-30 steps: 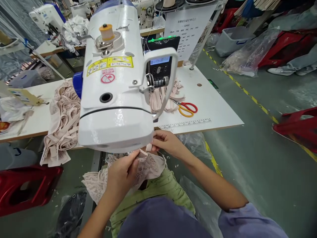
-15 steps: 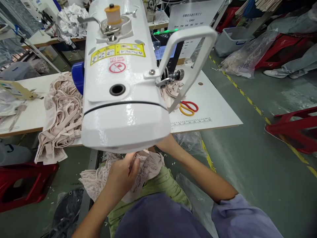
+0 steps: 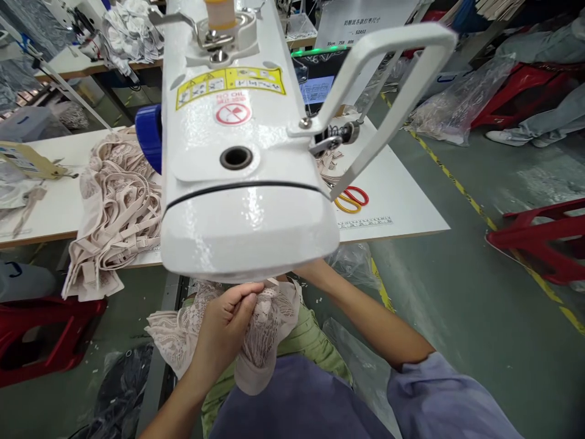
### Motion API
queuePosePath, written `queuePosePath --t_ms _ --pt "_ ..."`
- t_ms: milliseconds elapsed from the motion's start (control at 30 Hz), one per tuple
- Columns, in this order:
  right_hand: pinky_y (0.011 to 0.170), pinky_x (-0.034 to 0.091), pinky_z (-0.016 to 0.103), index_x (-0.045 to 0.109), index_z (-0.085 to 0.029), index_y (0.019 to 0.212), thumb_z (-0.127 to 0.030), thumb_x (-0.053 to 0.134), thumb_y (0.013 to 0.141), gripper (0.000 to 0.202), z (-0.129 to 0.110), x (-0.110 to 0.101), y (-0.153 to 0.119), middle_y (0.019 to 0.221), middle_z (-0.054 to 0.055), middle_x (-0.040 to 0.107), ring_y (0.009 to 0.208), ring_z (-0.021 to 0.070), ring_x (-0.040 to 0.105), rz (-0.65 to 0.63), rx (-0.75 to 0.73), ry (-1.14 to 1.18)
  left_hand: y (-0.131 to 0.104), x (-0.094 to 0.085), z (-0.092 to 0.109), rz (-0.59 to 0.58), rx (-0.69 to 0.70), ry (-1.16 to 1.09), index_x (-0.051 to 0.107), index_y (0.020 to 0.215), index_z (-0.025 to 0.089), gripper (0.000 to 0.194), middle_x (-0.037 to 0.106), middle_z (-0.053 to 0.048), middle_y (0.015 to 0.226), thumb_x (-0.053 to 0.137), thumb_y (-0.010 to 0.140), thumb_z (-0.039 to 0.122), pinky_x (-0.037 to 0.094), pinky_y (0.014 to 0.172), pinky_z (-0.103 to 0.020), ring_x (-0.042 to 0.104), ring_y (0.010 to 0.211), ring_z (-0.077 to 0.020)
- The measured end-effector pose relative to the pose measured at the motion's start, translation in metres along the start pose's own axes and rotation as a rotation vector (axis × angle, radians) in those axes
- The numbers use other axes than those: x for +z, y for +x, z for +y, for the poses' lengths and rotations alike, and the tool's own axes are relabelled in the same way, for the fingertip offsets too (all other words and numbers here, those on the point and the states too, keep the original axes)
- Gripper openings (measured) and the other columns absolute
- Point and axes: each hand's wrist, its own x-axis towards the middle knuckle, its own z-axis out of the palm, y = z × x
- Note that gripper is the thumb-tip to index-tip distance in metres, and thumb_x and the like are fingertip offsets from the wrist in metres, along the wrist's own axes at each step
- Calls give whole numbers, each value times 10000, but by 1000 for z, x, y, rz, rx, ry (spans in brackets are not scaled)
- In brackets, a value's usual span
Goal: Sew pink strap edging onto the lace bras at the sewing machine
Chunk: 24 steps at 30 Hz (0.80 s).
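My left hand (image 3: pixel 226 323) pinches the edge of a beige lace bra (image 3: pixel 267 326) between thumb and fingers, just below the front of the white sewing machine head (image 3: pixel 251 228). A rounded, smooth-edged cup hangs down from that grip, and more lace is spread to the left over my lap. My right hand (image 3: pixel 313 271) reaches in under the right side of the machine head. Its fingers are hidden behind the machine, so what they hold does not show. The needle area is also covered from this angle.
A heap of beige bras and straps (image 3: pixel 116 213) overhangs the table's left front edge. Scissors with red and yellow handles (image 3: pixel 351 200) lie right of the machine, behind a printed ruler (image 3: pixel 365 223). Red stools (image 3: pixel 543 238) stand on the floor; a seated person's leg (image 3: pixel 551 116) shows at upper right.
The machine head looks bigger and sits further right in view. Under my left hand, the bra's cup now hangs lower and shows more of its rounded edge. My right arm has barely moved.
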Motion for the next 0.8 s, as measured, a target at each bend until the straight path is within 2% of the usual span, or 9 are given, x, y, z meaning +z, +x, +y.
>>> queuePosePath --t_ms 100,267,467,800 --pt "757 520 358 605 -224 693 -137 583 782 126 -4 -1 0 759 30 617 814 230 602 -12 37 -23 0 0 3 -11 19 20 712 1143 264 293 730 -2 1176 509 944 334 576 851 -259 676 1099 -193" --pt "738 515 367 559 -216 656 -144 592 762 133 -10 -5 1 720 26 591 757 226 578 -33 86 -62 -1 3 2 -30 105 64 709 1152 231 299 734 -17 1165 506 942 294 571 857 -246 698 1052 -185" --pt "806 508 397 586 -212 690 -164 566 764 90 -8 -5 4 706 22 593 793 237 579 -77 97 -31 -1 5 1 -79 141 142 698 1178 213 325 728 -37 1174 483 951 302 573 802 -236 707 1038 -201" --pt "851 513 429 613 -211 712 -147 595 760 82 -11 -7 3 750 29 610 849 245 587 -66 103 31 11 0 7 -80 181 199 699 1190 223 351 731 -44 1168 465 955 338 556 895 -304 691 1071 -228"
